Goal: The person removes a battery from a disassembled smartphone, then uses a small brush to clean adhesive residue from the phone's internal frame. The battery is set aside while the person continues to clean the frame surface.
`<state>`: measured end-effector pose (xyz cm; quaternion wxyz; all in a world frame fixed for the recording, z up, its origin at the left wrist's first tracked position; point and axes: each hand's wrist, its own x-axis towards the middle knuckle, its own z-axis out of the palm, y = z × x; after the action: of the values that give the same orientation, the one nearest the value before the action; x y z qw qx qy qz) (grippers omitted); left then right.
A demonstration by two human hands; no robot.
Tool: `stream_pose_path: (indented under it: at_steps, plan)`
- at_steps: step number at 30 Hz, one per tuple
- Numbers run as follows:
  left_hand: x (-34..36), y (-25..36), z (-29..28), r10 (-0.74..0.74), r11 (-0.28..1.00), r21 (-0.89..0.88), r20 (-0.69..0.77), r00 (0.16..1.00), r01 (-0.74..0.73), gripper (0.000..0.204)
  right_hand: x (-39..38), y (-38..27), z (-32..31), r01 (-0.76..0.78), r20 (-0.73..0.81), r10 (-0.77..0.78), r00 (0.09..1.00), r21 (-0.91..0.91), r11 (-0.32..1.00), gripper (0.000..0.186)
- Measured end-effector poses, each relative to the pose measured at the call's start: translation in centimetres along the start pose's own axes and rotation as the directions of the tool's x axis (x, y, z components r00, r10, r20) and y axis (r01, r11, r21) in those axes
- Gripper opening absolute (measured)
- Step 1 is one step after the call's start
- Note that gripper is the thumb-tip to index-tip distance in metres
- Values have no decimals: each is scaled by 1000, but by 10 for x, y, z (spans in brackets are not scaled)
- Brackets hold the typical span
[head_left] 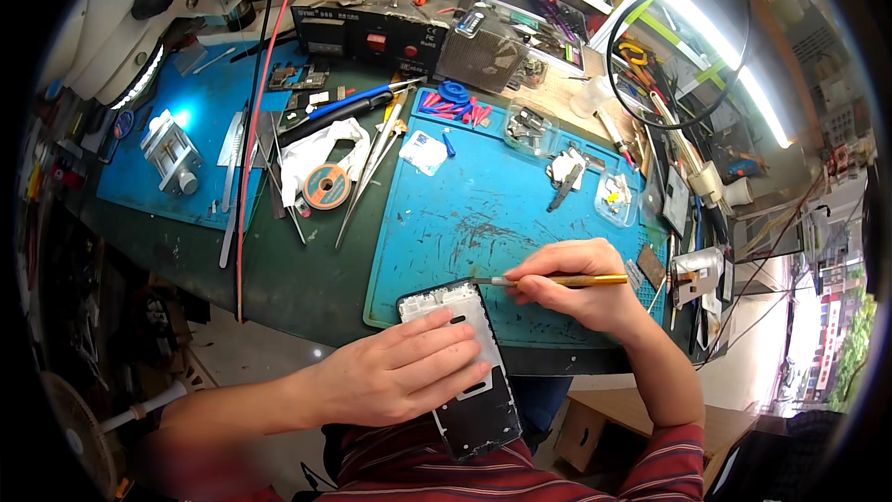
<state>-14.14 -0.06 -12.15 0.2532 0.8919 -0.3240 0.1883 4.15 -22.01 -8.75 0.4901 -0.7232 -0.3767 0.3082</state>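
Note:
My left hand (409,367) holds a phone frame (476,418), its fingers laid across the silver middle and its thumb hidden. The frame is black at the lower end, with whitish patches near its top edge. It slants from the blue work mat (437,242) over the table's front edge towards my lap. My right hand (595,305) pinches a slim craft knife (595,280) with a gold handle. The knife lies nearly level, and its tip meets the frame's top right corner. Whether the tip cuts or scrapes cannot be made out.
Tweezers (372,172), a reel (327,186) with an orange centre and a white cloth (302,153) lie left of the mat. A small metal clamp (172,153) stands farther left. Clear boxes of small parts (530,130) sit at the back right. A red cable (251,130) hangs down.

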Motion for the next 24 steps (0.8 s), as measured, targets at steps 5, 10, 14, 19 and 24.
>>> stream_pose_path:
  at_steps: [5, 10, 14, 19, 24]
  plan:
    - [-7, 4, -7, -82, 995, 52, -10, 997, 82, 33, 2, 6, -2, 31, 8, -31, 999, 16, 999, 14]
    - [-16, 1, -10, -77, 994, 74, 26, 997, 75, 32, 9, 3, 5, 77, 31, -76, 997, -38, 996, 13]
    - [-18, -4, -10, -37, 996, 79, 29, 999, 35, 32, 21, -5, 20, 129, 61, -125, 990, -61, 990, 13]
    - [-22, -4, -9, -30, 998, 63, 3, 1000, 30, 32, 25, -14, 24, 14, 60, -10, 998, -71, 997, 12]
    - [-23, -5, -6, -16, 998, 68, -23, 1000, 17, 32, 21, -8, 22, 44, 28, -42, 999, -76, 996, 12]
